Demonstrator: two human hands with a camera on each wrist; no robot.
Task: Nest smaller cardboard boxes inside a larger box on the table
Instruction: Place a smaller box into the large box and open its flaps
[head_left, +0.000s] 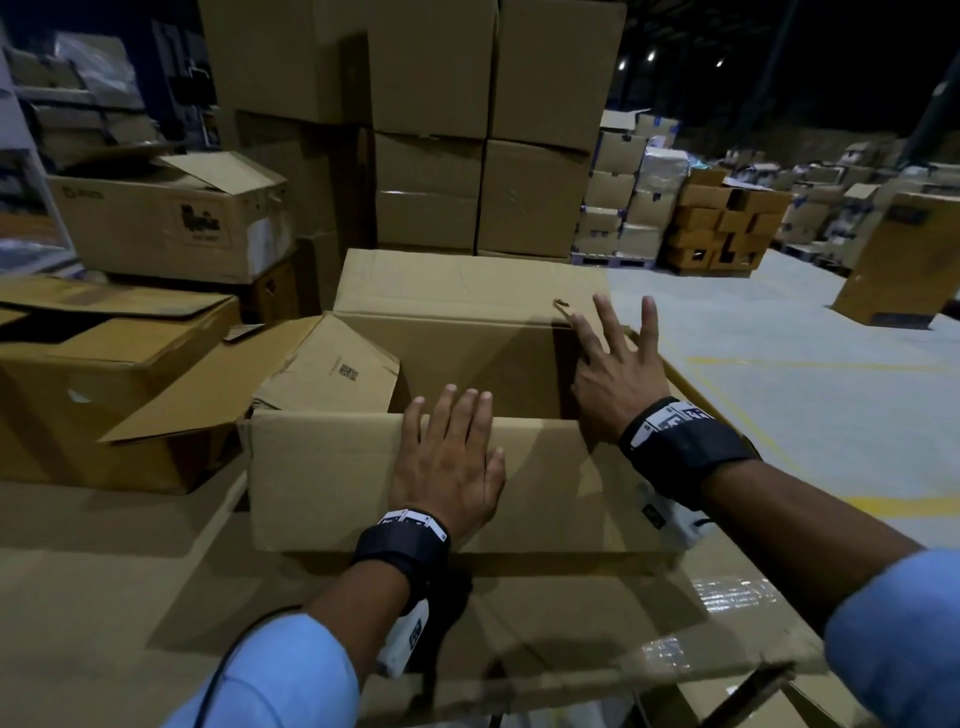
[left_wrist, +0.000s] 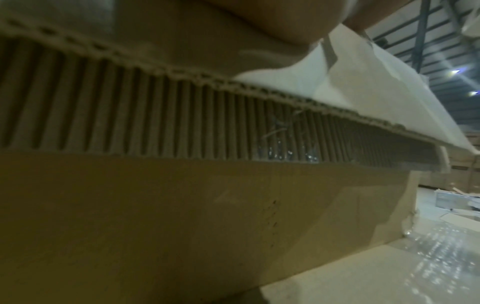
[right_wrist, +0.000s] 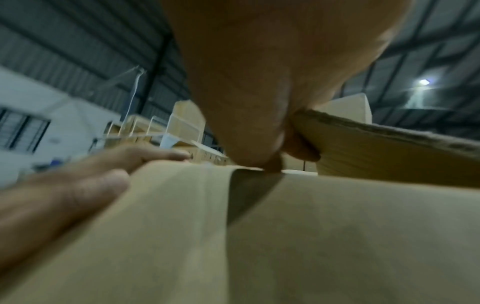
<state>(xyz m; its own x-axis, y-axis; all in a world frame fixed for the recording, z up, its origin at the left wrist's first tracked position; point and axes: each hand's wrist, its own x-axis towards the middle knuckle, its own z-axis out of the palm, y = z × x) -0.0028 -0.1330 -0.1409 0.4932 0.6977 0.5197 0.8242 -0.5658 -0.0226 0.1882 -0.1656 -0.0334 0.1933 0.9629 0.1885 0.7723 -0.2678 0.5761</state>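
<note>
A large open cardboard box (head_left: 322, 478) stands on the cardboard-covered table (head_left: 104, 571) in front of me. Its far flap (head_left: 467, 280) stands up, and a crumpled left flap (head_left: 332, 364) with a printed code leans inward. My left hand (head_left: 447, 452) lies flat on the near flap, fingers straight and reaching its top edge. My right hand (head_left: 618, 369) presses on the right flap with fingers spread. In the right wrist view its fingers (right_wrist: 78, 189) lie straight along the cardboard (right_wrist: 285, 236). The box's inside is in shadow.
An open box (head_left: 104, 374) sits on the table to the left, with a printed box (head_left: 171, 223) behind it. A tall stack of boxes (head_left: 467, 130) rises just behind. Warehouse floor (head_left: 779, 364) with yellow lines drops away on the right.
</note>
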